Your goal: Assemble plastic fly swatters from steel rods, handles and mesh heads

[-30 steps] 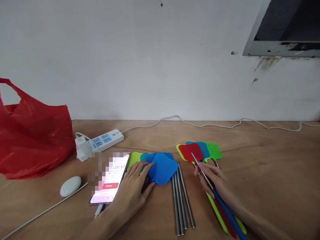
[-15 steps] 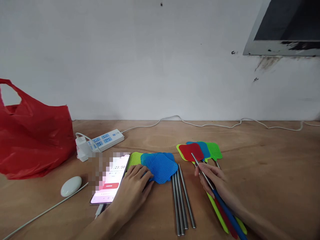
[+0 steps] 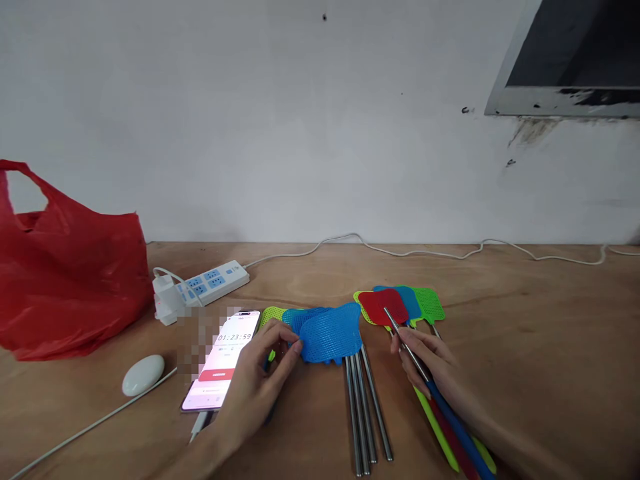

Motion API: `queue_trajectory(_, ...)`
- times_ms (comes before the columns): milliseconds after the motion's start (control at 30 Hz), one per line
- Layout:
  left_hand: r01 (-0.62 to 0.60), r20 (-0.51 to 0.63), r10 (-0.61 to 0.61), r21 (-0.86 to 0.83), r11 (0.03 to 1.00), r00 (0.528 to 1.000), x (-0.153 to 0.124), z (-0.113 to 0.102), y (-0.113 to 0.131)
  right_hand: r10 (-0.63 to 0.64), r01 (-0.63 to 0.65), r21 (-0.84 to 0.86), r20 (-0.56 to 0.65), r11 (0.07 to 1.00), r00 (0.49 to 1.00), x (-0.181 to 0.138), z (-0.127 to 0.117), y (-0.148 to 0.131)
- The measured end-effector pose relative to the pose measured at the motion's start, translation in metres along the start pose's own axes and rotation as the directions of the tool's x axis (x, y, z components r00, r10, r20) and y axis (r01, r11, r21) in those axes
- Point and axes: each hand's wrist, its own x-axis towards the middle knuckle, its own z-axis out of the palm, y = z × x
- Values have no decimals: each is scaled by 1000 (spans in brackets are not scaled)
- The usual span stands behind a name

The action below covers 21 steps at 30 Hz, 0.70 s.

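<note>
My left hand (image 3: 260,380) pinches the edge of a blue mesh swatter head (image 3: 331,332) and holds it lifted off a small pile of blue and lime-green heads (image 3: 276,315). My right hand (image 3: 425,363) is closed on a thin metal rod with a blue grip (image 3: 453,420); the rod's tip rests on a red swatter head (image 3: 383,305). Under that hand lie assembled swatters in red, blue and green (image 3: 427,301), with coloured handles running toward me. Several bare metal rods (image 3: 365,413) lie side by side between my hands.
A phone (image 3: 223,360) with a lit timer screen lies left of my left hand. Behind it are a white power strip (image 3: 205,283), a white oval device (image 3: 143,375) with a cable, and a red plastic bag (image 3: 65,273). A white cord (image 3: 425,252) runs along the wall.
My left hand went from lying flat on the blue heads to pinching the top one and raising its edge. My right hand and its rod stayed put.
</note>
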Motion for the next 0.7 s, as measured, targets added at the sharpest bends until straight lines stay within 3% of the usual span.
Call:
queue_trajectory(133,256,72,-245,-314,914,967,4,3,-2,24,-24,20,16,999,1000,1,-2,3)
queue_trajectory(333,512,241,-475,-613,602,847,4,8,-8,13,-13,14,-12,1000,1000,1,0,0)
queue_trajectory(533,632,396,-533,-673,385,747,3,9,-10,14,-14,38,11,999,1000,1,-1,3)
queue_trajectory(700,635,425,-514,-688,352,745,0,9,-4,3,-4,56,15,998,1000,1,-3,6)
